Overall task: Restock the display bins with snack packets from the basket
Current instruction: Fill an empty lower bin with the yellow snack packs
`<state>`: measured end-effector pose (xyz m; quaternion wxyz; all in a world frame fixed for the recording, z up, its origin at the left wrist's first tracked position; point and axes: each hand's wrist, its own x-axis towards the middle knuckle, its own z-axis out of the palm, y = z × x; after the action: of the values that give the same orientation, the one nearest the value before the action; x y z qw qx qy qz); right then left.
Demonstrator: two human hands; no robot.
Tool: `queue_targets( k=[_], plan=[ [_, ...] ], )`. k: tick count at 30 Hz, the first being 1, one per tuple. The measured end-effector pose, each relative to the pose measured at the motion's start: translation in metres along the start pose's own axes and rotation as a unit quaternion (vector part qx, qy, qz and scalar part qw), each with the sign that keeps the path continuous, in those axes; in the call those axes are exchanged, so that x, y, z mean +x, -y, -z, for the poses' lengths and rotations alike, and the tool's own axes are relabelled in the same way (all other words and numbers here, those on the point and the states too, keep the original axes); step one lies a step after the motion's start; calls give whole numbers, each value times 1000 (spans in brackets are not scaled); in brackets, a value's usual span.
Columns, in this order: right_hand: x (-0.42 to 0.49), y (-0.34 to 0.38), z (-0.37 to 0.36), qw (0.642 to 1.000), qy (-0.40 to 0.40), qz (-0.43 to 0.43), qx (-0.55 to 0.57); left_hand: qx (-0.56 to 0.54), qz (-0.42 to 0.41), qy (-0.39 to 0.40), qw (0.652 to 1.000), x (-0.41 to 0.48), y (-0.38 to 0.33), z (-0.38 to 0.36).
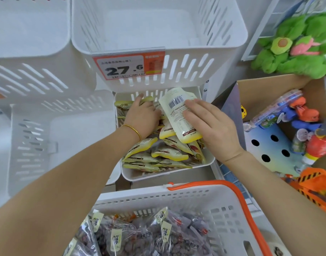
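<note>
A white display bin (166, 176) in the middle holds several cream-and-yellow snack packets (158, 152). My left hand (142, 117), a gold bangle on its wrist, reaches into the bin's back left, fingers curled over the packets there. My right hand (212, 126) holds one pale packet (178, 111) with a barcode, back side up, above the pile. Below, a white basket (232, 218) with an orange handle holds clear packets of dark snacks (140, 235).
An upper white bin (177, 67) carries a price tag (129, 66) reading 27.6. More white bins (29, 71) stand at the left. At the right, a cardboard box (269, 145) holds toys, with green plush toys (302, 45) above it.
</note>
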<state>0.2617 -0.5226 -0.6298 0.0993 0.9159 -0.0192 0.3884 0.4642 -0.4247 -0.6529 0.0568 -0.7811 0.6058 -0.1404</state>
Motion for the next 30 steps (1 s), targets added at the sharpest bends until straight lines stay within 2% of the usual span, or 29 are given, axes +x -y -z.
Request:
queue_targets(
  k=[6, 12, 16, 20, 23, 30],
  plan=[
    [-5, -9, -4, 996, 9, -90, 21, -47, 13, -38, 998, -7, -1, -1],
    [-11, -23, 3, 970, 127, -194, 70, -23, 16, 33, 999, -2, -6, 9],
    [-8, -26, 8, 948, 194, -241, 74, 40, -70, -24, 996, 14, -2, 12],
    [7, -21, 8, 941, 235, -239, 48, 32, -72, 98, 992, 35, -5, 14],
    [13, -15, 3, 937, 262, -230, 15, 37, -72, 104, 991, 38, -7, 14],
    [17, -24, -5, 976, 147, -155, 41, 51, -63, 73, 994, 29, 5, 7]
  ],
)
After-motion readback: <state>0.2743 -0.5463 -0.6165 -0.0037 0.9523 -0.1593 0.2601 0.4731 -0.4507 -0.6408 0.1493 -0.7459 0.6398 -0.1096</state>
